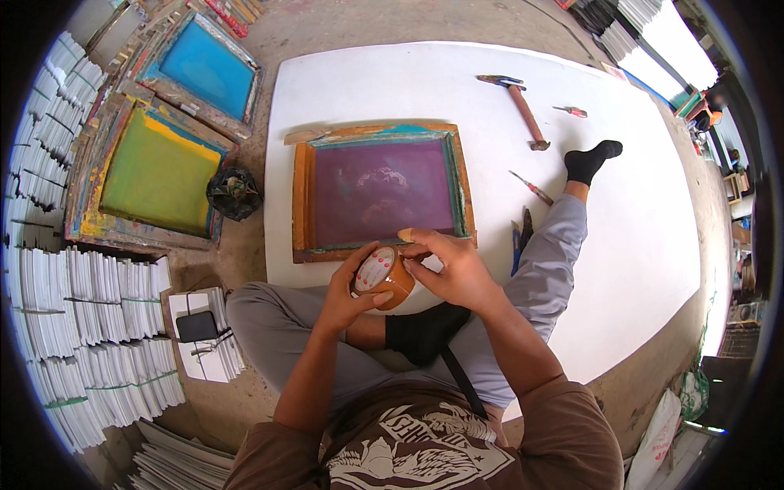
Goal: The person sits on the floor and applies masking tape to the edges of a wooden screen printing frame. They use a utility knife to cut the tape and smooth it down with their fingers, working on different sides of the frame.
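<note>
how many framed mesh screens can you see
3: a purple screen on the white sheet, just beyond the tape roll; a yellow-green screen to its left; a blue screen at upper left. Others may be hidden beneath those two.

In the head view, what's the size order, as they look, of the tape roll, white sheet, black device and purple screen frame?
White sheet
Purple screen frame
Tape roll, perhaps enlarged by nearness
Black device

Paint-stained framed screens point(380, 188) and bundled stacks point(100, 286) mark this workshop, where a hammer point(525, 113) lies near the white sheet's point(621, 245) far edge.
</note>
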### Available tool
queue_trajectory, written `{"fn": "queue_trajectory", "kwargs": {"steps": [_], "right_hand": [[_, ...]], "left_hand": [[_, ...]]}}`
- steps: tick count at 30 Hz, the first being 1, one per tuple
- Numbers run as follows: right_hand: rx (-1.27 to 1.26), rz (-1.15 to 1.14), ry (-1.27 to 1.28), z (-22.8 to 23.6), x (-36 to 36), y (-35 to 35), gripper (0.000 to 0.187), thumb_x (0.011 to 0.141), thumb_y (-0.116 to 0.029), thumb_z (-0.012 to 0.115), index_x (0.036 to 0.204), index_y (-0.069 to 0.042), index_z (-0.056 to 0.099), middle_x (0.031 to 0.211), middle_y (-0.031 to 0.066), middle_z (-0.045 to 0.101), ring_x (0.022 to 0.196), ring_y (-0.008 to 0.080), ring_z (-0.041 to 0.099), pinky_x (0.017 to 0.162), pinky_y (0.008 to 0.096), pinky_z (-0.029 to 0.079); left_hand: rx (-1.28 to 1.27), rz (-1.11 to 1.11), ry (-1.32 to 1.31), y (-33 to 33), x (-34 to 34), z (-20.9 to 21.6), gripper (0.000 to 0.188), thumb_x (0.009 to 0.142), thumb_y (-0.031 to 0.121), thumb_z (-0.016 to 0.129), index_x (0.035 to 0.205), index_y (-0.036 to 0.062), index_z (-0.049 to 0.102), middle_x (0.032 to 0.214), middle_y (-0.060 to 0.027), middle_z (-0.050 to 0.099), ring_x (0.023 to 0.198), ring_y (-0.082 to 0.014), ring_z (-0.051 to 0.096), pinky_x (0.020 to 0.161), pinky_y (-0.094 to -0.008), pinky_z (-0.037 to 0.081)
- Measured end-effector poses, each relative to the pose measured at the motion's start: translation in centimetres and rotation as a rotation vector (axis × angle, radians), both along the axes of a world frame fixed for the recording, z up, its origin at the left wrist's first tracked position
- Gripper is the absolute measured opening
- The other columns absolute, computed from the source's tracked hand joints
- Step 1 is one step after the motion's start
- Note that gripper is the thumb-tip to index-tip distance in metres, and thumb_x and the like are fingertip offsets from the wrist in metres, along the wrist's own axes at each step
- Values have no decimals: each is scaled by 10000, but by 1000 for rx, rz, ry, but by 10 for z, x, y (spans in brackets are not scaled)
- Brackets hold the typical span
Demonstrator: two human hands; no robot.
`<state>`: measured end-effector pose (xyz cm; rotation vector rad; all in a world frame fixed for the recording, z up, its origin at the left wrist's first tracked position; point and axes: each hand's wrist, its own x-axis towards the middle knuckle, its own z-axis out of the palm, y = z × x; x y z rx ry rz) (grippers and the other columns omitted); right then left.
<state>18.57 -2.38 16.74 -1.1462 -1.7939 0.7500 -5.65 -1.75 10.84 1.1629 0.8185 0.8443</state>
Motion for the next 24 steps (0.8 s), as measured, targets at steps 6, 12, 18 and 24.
{"fn": "queue_trajectory", "kwargs": {"steps": [6,12,18,24], "right_hand": [[96,14,-153,6,-2,1,416,885,-18,765,1286,-8,654,1002,169,774,897,319,777,789,402,624],[149,-8,-200,5,-6,0,388,900,-38,738,1280,-24,661,968,178,761,839,354,756,739,437,614],[115,-69,-145,-4,-9,-2,437,848,-17,766,1273,-30,667,971,165,762,872,338,760,746,431,614],[-43,-93,-11,-11,-7,-3,495,812,45,763,1292,-37,674,923,117,756,832,217,750,757,332,604]], "left_hand": [[-7,3,11,0,-2,-1,1008,735,241,938,1567,-41,443,1442,-172,587,1327,-235,579,1152,-369,444],[-9,1,14,-1,-2,-6,1010,736,244,950,1562,-44,446,1431,-174,591,1321,-238,581,1142,-368,456],[40,0,92,0,-1,-4,1014,734,241,953,1563,-44,443,1429,-177,592,1319,-237,582,1139,-368,458],[64,-4,92,1,2,0,1006,724,228,950,1554,-47,453,1428,-173,593,1320,-233,583,1140,-364,452]]}}
